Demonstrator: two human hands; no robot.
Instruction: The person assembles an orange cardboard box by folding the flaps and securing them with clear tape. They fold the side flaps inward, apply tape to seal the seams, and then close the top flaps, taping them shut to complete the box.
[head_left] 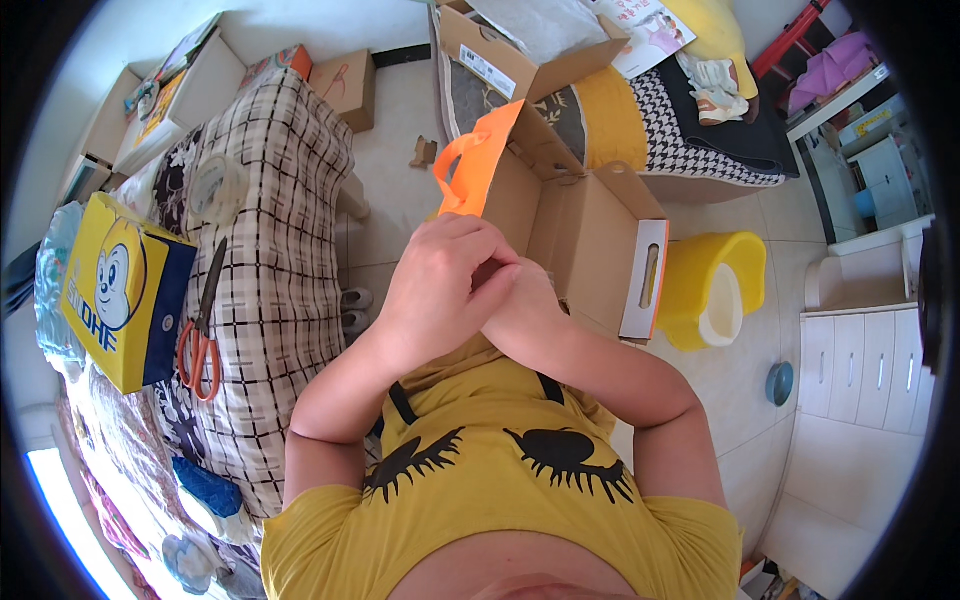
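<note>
My left hand and my right hand meet in front of my body, at the near left corner of a cardboard box. The left hand's fingers are curled closed, its thumb lying against the right hand. What it grips is hidden. Behind the left hand, the right hand's fingers are mostly covered. The box stands open, brown inside. An orange flap with a handle rises at its left, just beyond the left hand. On its right, a white panel with an orange edge has a slot.
Left, a checked cloth covers a table holding red-handled scissors, a yellow-and-blue box and a tape roll. A yellow potty stands right, near a teal bowl. Another open carton lies beyond, near shoes.
</note>
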